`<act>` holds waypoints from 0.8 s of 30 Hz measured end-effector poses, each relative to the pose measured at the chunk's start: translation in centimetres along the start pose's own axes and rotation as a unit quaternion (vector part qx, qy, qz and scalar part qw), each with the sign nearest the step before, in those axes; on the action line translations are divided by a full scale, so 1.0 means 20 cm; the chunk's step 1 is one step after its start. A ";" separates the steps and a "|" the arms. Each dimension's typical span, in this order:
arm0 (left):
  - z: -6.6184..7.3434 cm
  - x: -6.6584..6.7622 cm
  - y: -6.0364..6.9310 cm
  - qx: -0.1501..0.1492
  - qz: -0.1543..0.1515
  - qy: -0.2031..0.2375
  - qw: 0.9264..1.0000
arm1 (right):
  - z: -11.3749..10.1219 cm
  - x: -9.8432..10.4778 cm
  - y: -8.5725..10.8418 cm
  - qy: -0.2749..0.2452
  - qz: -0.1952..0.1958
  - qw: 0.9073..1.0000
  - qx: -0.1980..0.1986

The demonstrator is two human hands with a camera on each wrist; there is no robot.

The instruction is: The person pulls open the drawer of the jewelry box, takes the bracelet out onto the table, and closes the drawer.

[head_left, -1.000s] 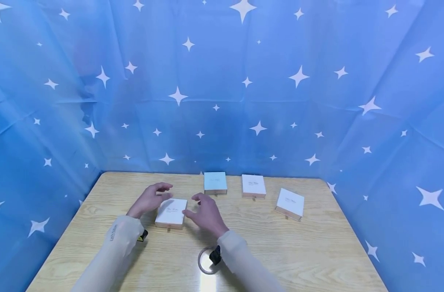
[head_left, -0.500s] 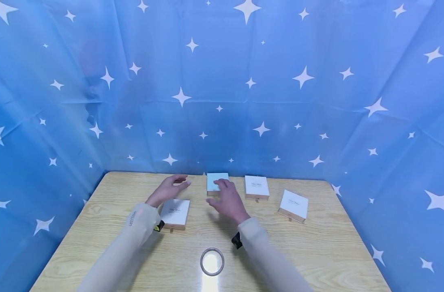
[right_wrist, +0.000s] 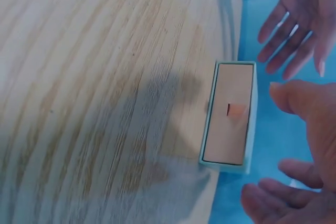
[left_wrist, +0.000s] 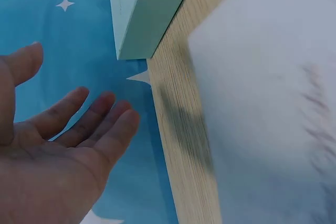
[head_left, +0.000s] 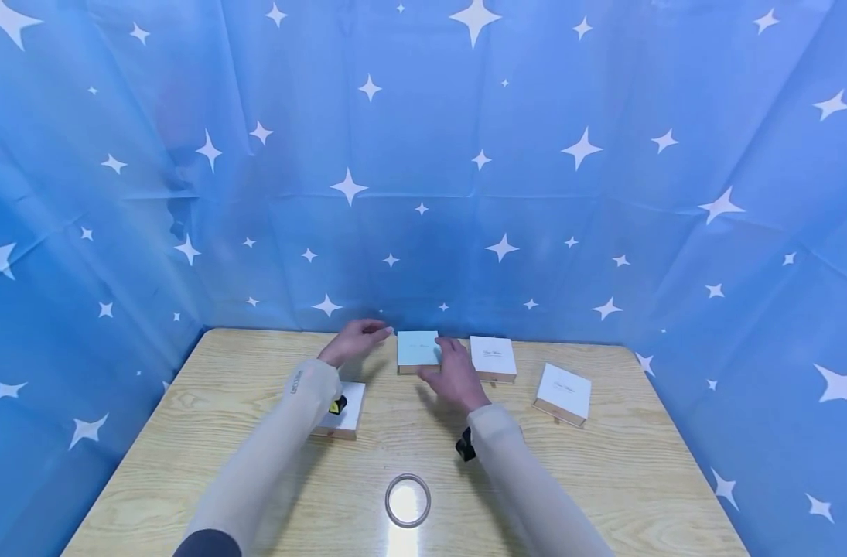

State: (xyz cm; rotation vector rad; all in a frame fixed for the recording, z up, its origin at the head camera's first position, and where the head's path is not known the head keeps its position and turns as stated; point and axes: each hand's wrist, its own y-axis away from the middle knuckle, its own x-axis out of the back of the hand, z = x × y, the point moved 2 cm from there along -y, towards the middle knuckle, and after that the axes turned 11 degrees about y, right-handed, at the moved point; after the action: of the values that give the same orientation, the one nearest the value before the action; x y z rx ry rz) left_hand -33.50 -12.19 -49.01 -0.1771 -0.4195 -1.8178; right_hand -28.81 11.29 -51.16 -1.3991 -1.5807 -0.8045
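Observation:
A light blue drawer box [head_left: 418, 348] with a small pull tab on its tan front lies at the table's back edge. My left hand [head_left: 356, 342] is left of it, fingers extended and holding nothing; the left wrist view shows that hand [left_wrist: 73, 150] palm up to the camera, apart from the box [left_wrist: 149, 22]. At the box's right side is my right hand [head_left: 456, 377], thumb and fingers spread apart. In the right wrist view this hand [right_wrist: 310, 150] is beside the box [right_wrist: 228, 119]; whether it touches is unclear. Under my left forearm sits a white box [head_left: 351, 404], partly hidden.
Two more white boxes, one [head_left: 493, 356] just right of my right hand and one [head_left: 564, 391] tilted farther right, lie on the wooden table [head_left: 639, 480]. A grey ring [head_left: 388, 501] lies near the front. A blue star-patterned curtain [head_left: 423, 155] stands behind.
Both hands have left the white box at left and moved right and back, to either side of the light blue box. The boxes appear to stay where they were.

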 end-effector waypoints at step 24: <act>-0.01 -0.16 -0.24 0.037 0.006 -0.048 0.998 | 0.05 -0.09 -0.08 -0.092 0.022 0.993 -0.074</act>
State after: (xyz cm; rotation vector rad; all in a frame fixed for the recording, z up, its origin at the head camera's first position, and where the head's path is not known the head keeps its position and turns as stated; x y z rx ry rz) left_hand -37.12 -8.23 -51.18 -0.2160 -0.5506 -1.7833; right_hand -30.47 11.15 -53.21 -1.6498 -1.6507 -0.7998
